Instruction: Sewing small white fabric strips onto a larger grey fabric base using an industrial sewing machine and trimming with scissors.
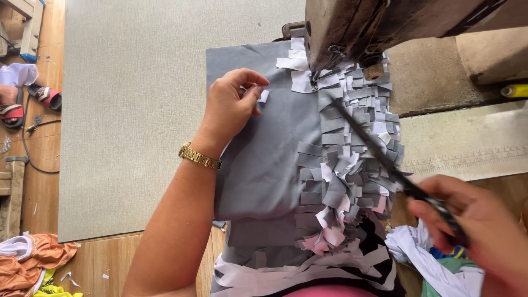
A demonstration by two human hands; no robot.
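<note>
The left hand [231, 104], wearing a gold wristwatch [199, 157], sat at upper centre of the frame, its fingers pinched narrow on a small white fabric strip [263, 96] and resting on the grey cloth [264, 148]. That cloth lay across the middle of the frame on the grey-topped table [132, 110], its upper edge running under the head of the sewing machine [374, 27] at upper right. Rows of grey, white and pink fabric strips [346, 159] covered the cloth's right half. The right hand [473, 225], blurred at lower right, was closed around the handles of dark scissors [385, 159], apparently with blades shut, pointing up-left over the strips. Sandals [33, 99] lay on the wooden floor at far left, orange clothing [33, 258] at lower left.
</note>
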